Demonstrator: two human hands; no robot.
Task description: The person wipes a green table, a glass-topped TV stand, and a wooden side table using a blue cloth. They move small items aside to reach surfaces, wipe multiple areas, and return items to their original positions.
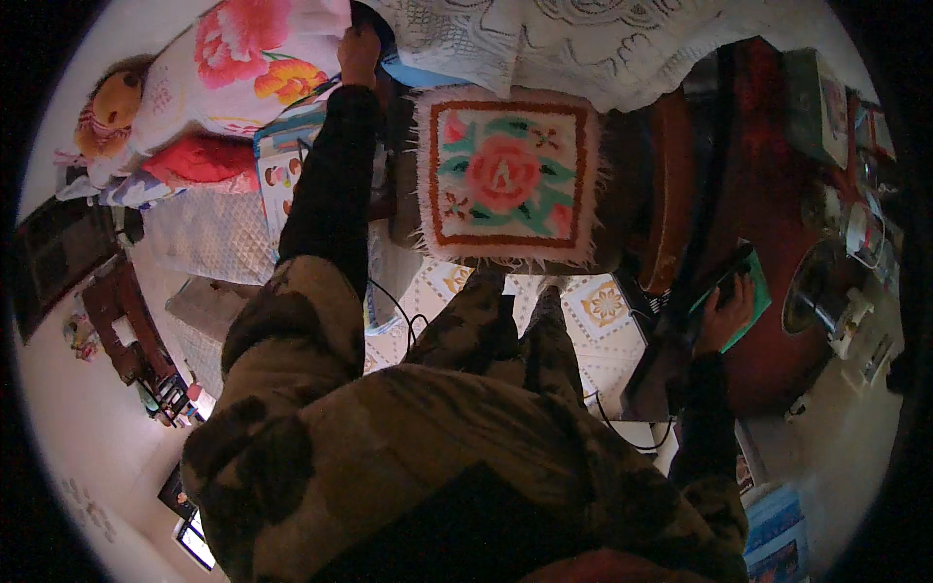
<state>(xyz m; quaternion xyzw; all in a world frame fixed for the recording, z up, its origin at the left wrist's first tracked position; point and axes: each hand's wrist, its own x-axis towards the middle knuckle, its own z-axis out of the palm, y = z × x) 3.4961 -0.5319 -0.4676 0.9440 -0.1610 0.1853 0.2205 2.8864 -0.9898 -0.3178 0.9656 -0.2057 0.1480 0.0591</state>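
My left hand reaches to the top of the view and touches or holds something dark there, beside a blue surface and a white lace cloth; its fingers are partly hidden. On the right, my right hand lies on a green cloth or pad on a dark red wooden tabletop. A dark flat object is by its fingers. Between the two arms, a fringed seat mat with a rose pattern covers a stool or chair seat.
A floral pink cloth, a plush toy and a red cushion or cloth are at the upper left. A round dark object stands on the table. Black cables hang near my legs above the patterned tile floor.
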